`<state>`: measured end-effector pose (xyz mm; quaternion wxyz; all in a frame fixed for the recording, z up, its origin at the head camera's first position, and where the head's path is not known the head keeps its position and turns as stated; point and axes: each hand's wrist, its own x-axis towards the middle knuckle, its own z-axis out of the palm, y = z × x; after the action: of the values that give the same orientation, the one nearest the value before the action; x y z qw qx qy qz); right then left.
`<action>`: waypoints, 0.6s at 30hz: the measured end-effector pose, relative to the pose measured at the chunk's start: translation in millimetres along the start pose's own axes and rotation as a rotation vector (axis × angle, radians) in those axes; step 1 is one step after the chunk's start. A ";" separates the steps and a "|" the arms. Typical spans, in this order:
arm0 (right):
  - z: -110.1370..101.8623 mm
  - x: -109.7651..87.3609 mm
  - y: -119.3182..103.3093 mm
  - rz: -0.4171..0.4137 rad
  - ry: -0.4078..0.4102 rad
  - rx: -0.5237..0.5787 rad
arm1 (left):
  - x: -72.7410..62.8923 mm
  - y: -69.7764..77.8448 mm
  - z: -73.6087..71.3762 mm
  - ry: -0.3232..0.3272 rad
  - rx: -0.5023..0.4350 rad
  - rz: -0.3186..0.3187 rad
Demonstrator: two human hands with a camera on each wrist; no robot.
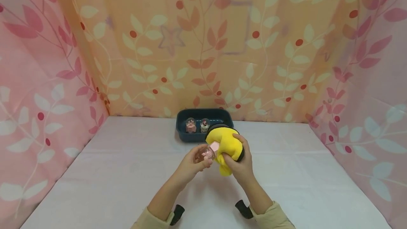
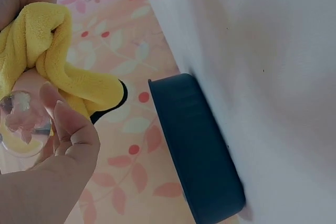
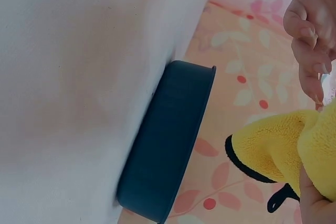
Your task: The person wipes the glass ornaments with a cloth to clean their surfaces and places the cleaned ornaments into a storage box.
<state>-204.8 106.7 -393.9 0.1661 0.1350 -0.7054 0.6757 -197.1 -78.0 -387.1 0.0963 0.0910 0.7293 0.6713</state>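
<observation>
My left hand (image 1: 190, 163) holds a small snow globe (image 1: 208, 153) with a pink base and a pink figure inside its clear ball. In the left wrist view the globe (image 2: 25, 124) shows close up, fingers curled about it. A yellow cloth (image 1: 229, 143) with black edging is bunched in my right hand (image 1: 243, 162) and lies against the globe's pink base. Seen from the right wrist, a black hanging loop (image 3: 281, 199) dangles from the cloth. Both hands are raised above the white table.
Behind the hands stands a dark blue tray (image 1: 184, 137) holding two more snow globes, one pink-based (image 1: 190, 125) and one white-based (image 1: 205, 125). Leaf-patterned cloth walls (image 1: 203, 45) close off the back and both sides of the white table (image 1: 111, 172). Black straps hang at both wrists.
</observation>
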 end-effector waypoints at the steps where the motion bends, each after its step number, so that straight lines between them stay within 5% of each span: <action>1: 0.2 0.1 -0.3 0.004 0.003 0.007 | 0.1 -0.2 -0.2 0.005 -0.007 -0.004; 18: -2.4 3.4 2.7 0.068 0.101 0.138 | 0.0 -2.0 -3.0 0.007 -0.029 0.010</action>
<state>-208.9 109.3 -394.8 0.1689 0.0878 -0.6522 0.7338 -197.9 -81.1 -388.9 0.0917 0.0909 0.7194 0.6825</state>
